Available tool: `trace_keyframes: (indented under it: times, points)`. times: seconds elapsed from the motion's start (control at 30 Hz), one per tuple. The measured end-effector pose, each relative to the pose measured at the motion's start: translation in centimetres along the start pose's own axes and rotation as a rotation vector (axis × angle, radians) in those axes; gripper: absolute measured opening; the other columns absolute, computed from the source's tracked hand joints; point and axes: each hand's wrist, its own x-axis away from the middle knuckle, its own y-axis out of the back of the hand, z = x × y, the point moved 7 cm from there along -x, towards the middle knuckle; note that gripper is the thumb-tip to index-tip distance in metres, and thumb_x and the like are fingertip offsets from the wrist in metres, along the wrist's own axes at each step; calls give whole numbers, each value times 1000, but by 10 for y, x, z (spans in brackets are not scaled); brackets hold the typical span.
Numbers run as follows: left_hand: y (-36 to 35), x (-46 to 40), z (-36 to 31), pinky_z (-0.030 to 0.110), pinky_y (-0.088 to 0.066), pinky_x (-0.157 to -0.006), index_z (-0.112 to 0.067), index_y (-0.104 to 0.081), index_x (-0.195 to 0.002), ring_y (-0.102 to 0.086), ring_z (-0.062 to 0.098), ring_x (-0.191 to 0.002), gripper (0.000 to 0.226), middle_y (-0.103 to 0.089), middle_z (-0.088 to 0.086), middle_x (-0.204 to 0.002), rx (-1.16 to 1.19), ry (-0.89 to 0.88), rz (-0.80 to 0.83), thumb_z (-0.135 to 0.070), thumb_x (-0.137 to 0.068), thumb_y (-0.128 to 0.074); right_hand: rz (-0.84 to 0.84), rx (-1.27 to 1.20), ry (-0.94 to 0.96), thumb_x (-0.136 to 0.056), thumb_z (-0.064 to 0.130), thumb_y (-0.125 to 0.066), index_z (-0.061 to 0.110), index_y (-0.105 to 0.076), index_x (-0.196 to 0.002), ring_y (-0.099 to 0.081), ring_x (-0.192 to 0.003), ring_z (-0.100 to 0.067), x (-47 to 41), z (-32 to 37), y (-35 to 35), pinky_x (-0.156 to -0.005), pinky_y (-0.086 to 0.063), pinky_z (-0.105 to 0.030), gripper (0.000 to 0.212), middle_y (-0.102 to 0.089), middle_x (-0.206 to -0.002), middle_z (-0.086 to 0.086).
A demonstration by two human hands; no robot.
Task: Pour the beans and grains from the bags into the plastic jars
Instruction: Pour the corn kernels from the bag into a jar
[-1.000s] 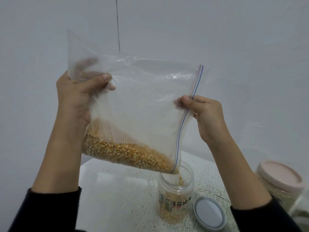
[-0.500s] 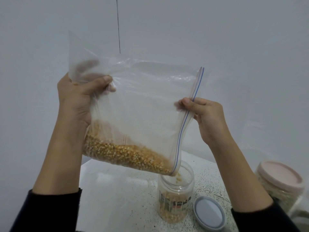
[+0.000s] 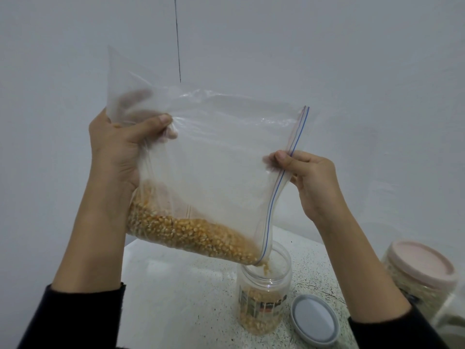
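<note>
A clear zip bag (image 3: 214, 157) hangs tilted above the table, with yellow corn kernels (image 3: 191, 235) gathered along its lower edge. My left hand (image 3: 118, 149) grips the bag's closed bottom end at the upper left. My right hand (image 3: 309, 182) pinches the zip edge with the blue and red stripe. The bag's lowest corner sits over the mouth of an open clear plastic jar (image 3: 264, 293), and kernels drop into it. The jar is partly filled with corn and carries a label.
A grey lid (image 3: 314, 321) lies flat on the speckled white table (image 3: 191, 298), right of the jar. A second jar with a pink lid (image 3: 422, 263), filled with pale grain, stands at the far right. A plain white wall is behind.
The bag has sunk slightly and its low corner now reaches into the jar mouth. The kernels have slid toward that corner and keep falling in. Both hands hold as before.
</note>
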Motion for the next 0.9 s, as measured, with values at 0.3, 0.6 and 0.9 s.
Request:
trace_keyframes:
  times: [0.3,0.6,0.9]
  points:
    - [1,0,2,29,-53,-64,4,-57,-116,-64,19,-53,47,-68,4,-60,15,10,-8,11,-71,-70,1,14,-8,-81,9,-66,7,-73,-80,-70,-81,-17,2,-2,0,-85,-53,-25,7,-75,-80,-4]
    - [-1,0,2,28,-54,-63,4,-57,-114,-64,17,-52,45,-68,3,-58,5,16,2,12,-72,-68,6,18,-15,-81,10,-66,8,-73,-80,-69,-80,-17,2,-5,1,-84,-54,-25,7,-75,-81,-4]
    - [-4,-1,0,30,-54,-64,0,-58,-109,-64,18,-52,41,-68,2,-58,-5,14,6,11,-71,-69,-6,-2,-17,-80,10,-66,8,-73,-80,-69,-79,-16,-2,-4,1,-84,-52,-24,7,-75,-80,-3]
